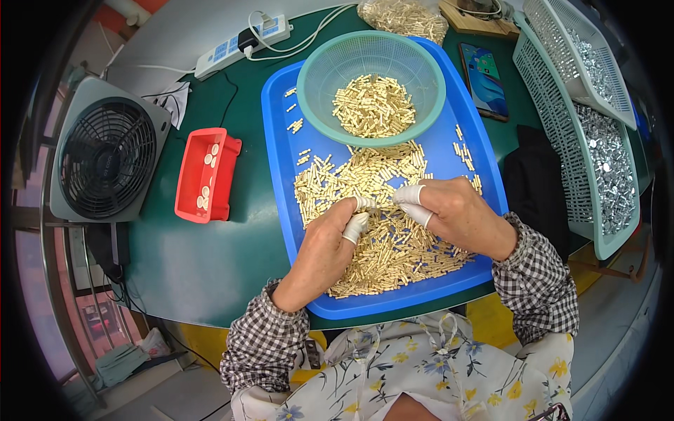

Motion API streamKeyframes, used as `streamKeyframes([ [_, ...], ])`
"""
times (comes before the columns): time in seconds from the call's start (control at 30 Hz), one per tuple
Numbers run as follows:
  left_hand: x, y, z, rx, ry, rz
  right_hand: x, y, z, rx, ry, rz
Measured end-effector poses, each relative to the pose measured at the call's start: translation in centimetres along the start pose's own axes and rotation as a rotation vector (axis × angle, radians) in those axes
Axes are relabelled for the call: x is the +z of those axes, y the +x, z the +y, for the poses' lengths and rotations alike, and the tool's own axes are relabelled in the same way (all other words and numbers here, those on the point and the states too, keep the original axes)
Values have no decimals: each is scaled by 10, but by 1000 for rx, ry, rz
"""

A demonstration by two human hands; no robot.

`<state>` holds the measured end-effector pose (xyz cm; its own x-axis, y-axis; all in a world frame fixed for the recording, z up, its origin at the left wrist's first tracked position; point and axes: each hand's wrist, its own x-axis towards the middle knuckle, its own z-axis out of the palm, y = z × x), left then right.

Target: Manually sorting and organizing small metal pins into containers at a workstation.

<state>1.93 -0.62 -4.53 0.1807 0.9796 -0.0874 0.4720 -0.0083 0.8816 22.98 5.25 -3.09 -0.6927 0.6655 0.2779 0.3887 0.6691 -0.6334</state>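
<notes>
I see my left hand (330, 242) and right hand (449, 210) meeting over the blue tray (277, 140), each grip pinched on small brass pins (382, 242); green colander (371, 88) at twelve o'clock on the counter (189, 259).

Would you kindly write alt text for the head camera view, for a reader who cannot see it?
A person's left hand and right hand, white cots on the fingertips, meet over a heap of small brass-coloured pins on a blue tray. A green mesh bowl with more pins sits at the tray's far end, on a green table beside a red bin and a fan.
</notes>
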Motion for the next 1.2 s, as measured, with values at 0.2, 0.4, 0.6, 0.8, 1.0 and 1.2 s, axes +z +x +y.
streamKeyframes([
  [0.2,0,0,0,37,65,32,0,-3,-4,-47,-71,-8],
  [0.4,2,-2,-2,213,261,104,2,-2,-6,-90,-185,-39],
  [0.6,-3,-6,-1,217,363,76,5,0,-4,-49,45,-17],
  [0.8,-9,-5,9,25,-112,7,-5,9,-9,257,332,-161],
  [1.0,-10,-9,18,-186,-593,-77,-15,12,-11,523,634,-281],
  [1.2,-6,-6,24,-163,-600,-1,-20,8,-8,546,794,-238],
])
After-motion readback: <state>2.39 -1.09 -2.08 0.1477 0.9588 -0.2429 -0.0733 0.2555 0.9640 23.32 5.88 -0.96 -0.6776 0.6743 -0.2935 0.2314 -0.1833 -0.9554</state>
